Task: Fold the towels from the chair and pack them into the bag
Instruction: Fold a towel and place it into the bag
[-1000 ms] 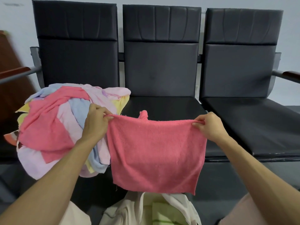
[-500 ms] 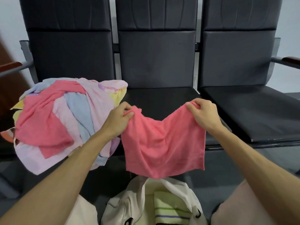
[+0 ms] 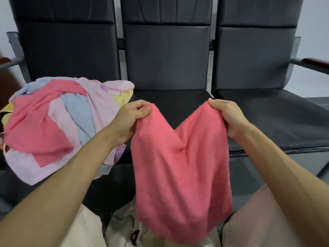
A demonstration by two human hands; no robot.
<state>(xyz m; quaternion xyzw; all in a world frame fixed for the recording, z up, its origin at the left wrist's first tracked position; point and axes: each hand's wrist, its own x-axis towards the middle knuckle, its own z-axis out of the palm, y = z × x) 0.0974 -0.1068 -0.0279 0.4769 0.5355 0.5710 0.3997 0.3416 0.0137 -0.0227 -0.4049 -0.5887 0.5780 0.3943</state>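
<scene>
The pink towel (image 3: pixel 181 175) hangs in the air in front of the middle chair (image 3: pixel 167 56), held up by its two top corners. Between the corners its upper edge sinks into a deep V, and the rest of the cloth falls down loosely, below the front edge of the middle chair's seat.

The left hand (image 3: pixel 127 122) holds the corner on the left side of that seat. Its fingers (image 3: pixel 144 111) are together, and the thumb and the first fingers pinch the cloth. The right hand (image 3: pixel 229 118) holds the other corner at the right side of the same seat, with its fingers curled and clamped on the towel's edge. Both forearms reach forward from the bottom of the view.

Below the middle chair's seat and nearer to the person, a cream bag (image 3: pixel 124 227) stands low, and the towel's lower end hangs in front of it and hides most of it.

The pile of towels (image 3: pixel 58 125) lies on the seat of the chair just left of the middle chair. It is a loose heap in pink, pale pink, light blue, yellow and lilac, and part of it hangs over the seat's front edge. The left forearm passes in front of it.

The seat to the right of the middle chair (image 3: pixel 254 50) is black, and beyond it there is a dark red armrest (image 3: pixel 315 62).
</scene>
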